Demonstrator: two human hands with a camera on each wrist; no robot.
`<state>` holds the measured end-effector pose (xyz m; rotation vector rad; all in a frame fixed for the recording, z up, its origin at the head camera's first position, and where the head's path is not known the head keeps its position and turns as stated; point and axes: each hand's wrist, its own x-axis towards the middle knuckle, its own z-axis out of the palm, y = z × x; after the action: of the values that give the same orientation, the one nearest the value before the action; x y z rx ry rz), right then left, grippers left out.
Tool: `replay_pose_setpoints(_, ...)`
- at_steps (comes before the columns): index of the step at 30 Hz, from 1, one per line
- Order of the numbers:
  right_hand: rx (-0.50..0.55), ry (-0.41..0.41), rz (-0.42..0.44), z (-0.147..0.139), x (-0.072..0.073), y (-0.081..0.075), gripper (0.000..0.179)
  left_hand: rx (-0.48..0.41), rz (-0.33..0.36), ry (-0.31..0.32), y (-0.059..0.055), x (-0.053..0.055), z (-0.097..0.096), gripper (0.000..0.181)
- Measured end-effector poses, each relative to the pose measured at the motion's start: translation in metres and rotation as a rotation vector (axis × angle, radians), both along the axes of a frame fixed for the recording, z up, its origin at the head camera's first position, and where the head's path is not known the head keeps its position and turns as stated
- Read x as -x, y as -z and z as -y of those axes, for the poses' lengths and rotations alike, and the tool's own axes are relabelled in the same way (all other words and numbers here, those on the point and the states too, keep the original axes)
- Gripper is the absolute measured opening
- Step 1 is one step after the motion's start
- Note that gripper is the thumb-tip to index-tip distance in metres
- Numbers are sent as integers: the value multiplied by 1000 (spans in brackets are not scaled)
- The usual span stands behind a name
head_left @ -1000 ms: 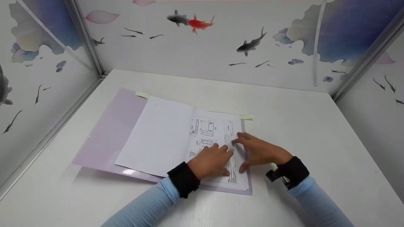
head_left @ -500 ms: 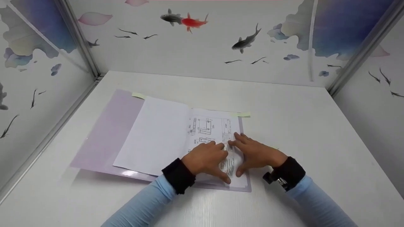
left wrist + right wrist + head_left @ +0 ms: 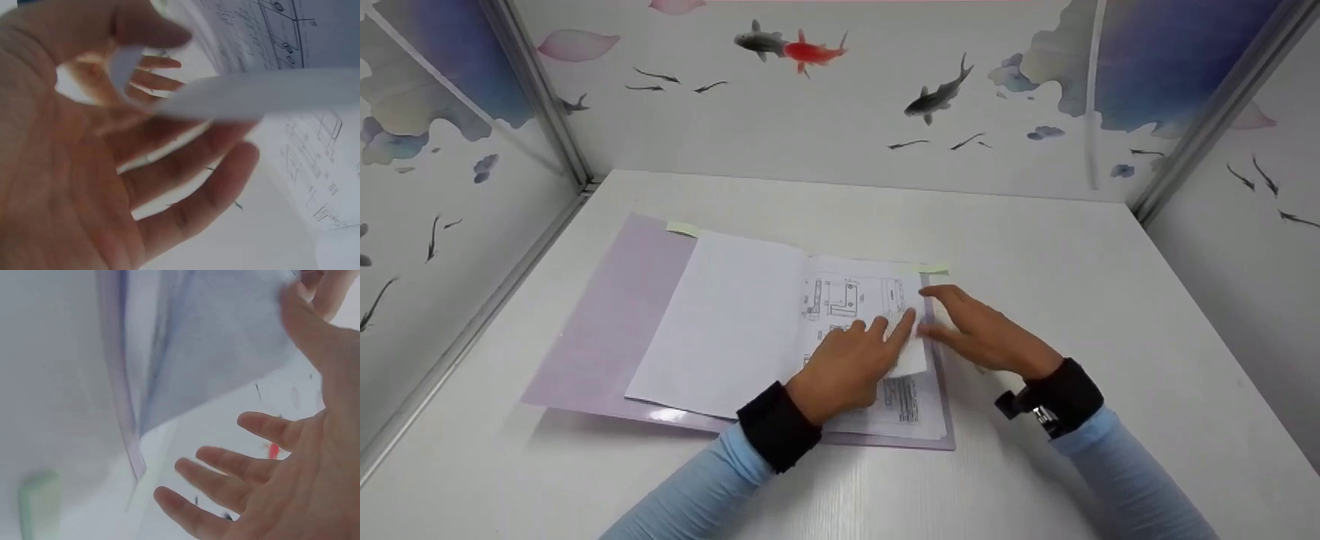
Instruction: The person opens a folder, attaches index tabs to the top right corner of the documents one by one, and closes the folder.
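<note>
The folder [image 3: 600, 322] is pale purple, the left page [image 3: 712, 322] plain white, the right page [image 3: 870, 285] white with black line drawings. Tabs [image 3: 682, 229] are yellowish green, sleeves [image 3: 682, 484] light blue, wristbands [image 3: 778, 427] black, the counter [image 3: 1072, 270] white. Grey and red fish [image 3: 814, 52] pattern the white wall [image 3: 810, 127].

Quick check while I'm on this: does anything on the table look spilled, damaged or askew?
I see no spill or tear. The lower page corner curls up off the sheet beneath, instead of lying flat. The purple folder's near left corner also seems raised, with a shadow underneath.
</note>
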<state>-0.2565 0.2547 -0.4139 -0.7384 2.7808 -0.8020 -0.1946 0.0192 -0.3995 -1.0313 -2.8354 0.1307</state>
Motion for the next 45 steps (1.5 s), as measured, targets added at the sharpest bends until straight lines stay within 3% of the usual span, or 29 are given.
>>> replay_pose_setpoints(4,45,18,-37,-6,3,-5,58,-29,-185,-13,-4,0,0,103)
replay_pose_setpoints(9,-59,-46,-92,-7,3,0,35,-82,-276,34,-9,-1,1,86)
replay_pose_setpoints(12,-85,-72,-50,-4,3,7,45,-125,-303,37,-11,-3,2,75)
replay_pose_setpoints(17,-169,-118,19,0,-1,22,87,-185,-388,-26,-14,-10,19,70)
replay_pose_setpoints(21,-229,-143,2,1,-2,32,86,-249,-431,-135,-13,-20,52,69)
replay_pose_setpoints(25,-257,-117,-1,1,-1,34,84,-290,-456,-245,-2,-31,88,63)
replay_pose_setpoints(31,-270,-100,-5,1,-1,30,85,-263,-460,-331,20,-40,128,11)
replay_pose_setpoints(37,-267,-105,3,2,-1,29,85,-225,-442,-386,31,-46,148,13)
replay_pose_setpoints(45,-271,-107,1,4,0,24,83,-268,-375,-444,38,-51,173,12)
